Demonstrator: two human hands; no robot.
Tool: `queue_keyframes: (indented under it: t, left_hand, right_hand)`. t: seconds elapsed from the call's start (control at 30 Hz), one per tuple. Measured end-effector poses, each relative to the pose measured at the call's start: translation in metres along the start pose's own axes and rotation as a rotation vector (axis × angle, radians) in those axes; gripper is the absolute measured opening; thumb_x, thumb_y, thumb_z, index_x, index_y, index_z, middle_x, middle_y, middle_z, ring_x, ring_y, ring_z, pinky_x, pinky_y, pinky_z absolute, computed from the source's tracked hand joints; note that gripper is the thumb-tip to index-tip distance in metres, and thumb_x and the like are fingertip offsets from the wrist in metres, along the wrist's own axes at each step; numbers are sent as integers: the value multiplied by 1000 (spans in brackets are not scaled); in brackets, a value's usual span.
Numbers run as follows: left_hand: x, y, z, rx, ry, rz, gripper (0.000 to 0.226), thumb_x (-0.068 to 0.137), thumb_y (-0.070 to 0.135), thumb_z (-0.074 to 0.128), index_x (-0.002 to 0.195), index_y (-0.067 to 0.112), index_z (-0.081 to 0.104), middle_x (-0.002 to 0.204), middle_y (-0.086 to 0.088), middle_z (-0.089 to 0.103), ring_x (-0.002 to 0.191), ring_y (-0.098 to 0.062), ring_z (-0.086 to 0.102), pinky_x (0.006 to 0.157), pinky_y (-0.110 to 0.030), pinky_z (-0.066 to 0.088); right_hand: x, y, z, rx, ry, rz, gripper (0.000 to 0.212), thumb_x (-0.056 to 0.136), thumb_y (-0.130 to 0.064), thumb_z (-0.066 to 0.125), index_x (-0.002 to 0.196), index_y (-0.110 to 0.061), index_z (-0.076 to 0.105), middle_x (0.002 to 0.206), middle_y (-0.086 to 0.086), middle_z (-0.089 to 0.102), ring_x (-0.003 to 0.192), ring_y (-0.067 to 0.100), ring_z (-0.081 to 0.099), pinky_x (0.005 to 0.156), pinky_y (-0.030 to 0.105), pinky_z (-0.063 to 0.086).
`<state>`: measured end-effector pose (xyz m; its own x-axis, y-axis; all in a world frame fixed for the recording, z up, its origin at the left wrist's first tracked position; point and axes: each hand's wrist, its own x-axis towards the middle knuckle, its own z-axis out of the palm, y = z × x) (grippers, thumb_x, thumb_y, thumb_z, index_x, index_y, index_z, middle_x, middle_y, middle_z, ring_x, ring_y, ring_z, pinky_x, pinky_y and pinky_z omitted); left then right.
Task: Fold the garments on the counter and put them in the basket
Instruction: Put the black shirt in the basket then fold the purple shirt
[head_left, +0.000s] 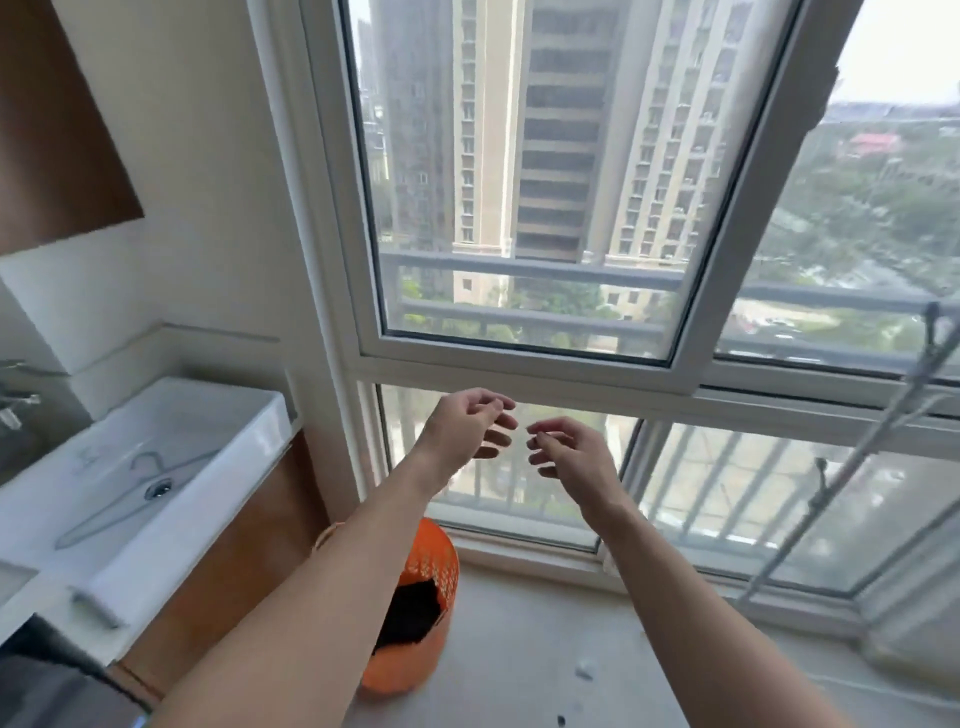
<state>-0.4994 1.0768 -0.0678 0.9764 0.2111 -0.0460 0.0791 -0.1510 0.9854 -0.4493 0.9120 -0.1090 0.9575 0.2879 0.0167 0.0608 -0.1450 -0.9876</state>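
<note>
The window (519, 371) fills the far side of the view. On the left, a white sink (249, 415) sits in the tabletop (49, 621), with a clothes hanger (140, 499) lying in the basin. The orange basket (434, 558) stands on the floor, below the window and just right of the cabinet under the sink, with its mouth facing up. Inside it lies a dark garment (410, 618). The part that shows runs from near-left to far-right, but the forearm crosses over it, so its true long axis cannot be settled.

Both arms reach out toward the window. The left hand (470, 426) and right hand (569, 454) are raised close together, well above the basket. Each grip is loose, with fingers lightly curled around nothing.

At least one garment appears to be already in the basket. No garment lies plainly on the visible part of the tabletop. A dark shape (52, 686) in the near-left corner is cut off by the frame, and I cannot tell what it is. If it is clothing, some folding remains. If not, the job looks close to finished.
</note>
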Motion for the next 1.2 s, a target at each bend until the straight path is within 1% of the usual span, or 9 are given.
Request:
queue_keyframes:
  t: [0.17,0.33,0.47,0.57,0.73,0.8,0.93,1.07,1.2]
  left_hand:
    - [-20,35,109,21,-175,55,24,104,19,47,106,11,70,95,-9,76,79,-22,72,73,-34,57]
    - [-17,69,242,24,-356,45,42,109,32,34,110,7,67,97,-13,76,78,-24,72,70,-32,54]
    - [-5,92,368,1,-492,72,37,110,25,30,118,8,62,97,-12,76,83,-29,73,73,-35,54]
    - [0,101,439,-33,-534,90,35,110,23,29,123,10,59,98,-12,76,85,-33,73,73,-34,54]
    - [13,119,571,-79,-654,56,40,110,35,28,120,14,61,101,-13,76,89,-33,73,80,-38,54]
    - [25,126,611,-90,-677,49,42,109,35,28,117,14,63,100,-13,76,87,-29,72,80,-38,53]
    - [55,136,714,-42,-779,84,33,108,25,37,119,9,63,101,-12,75,84,-26,71,79,-37,53]
    - [96,156,812,-3,-864,158,27,107,18,42,118,4,62,99,-17,73,80,-26,68,70,-31,51]
    - [146,189,892,-17,-877,234,24,106,18,43,115,8,63,97,-15,75,77,-21,68,71,-30,52]
  right_hand:
    - [-38,-10,-114,-25,134,-20,16,96,-9,58,98,-17,72,91,7,73,75,16,70,67,29,54]
    - [-65,-14,-253,-42,263,-42,15,96,-9,59,100,-15,71,95,6,72,77,20,70,66,29,56]
    - [-87,-4,-388,-104,352,-43,15,96,-8,58,101,-15,70,95,6,71,73,18,71,67,32,56]
    - [-103,10,-469,-138,440,-16,15,96,-8,57,102,-13,69,93,7,72,73,21,71,70,37,57]
    - [-125,42,-602,-133,568,48,16,97,-8,55,102,-15,69,92,6,72,66,13,68,64,29,54]
    - [-126,49,-637,-150,593,54,16,97,-7,55,101,-14,69,88,5,72,66,13,67,66,30,54]
    - [-117,75,-724,-206,688,66,18,94,-6,57,95,-17,71,83,3,73,69,12,65,70,33,55]
    - [-90,88,-811,-228,755,71,23,95,-4,54,94,-19,71,85,4,73,69,12,66,69,31,55]
    - [-58,76,-899,-229,817,58,21,97,-4,53,98,-15,70,85,3,72,70,12,65,68,29,55]
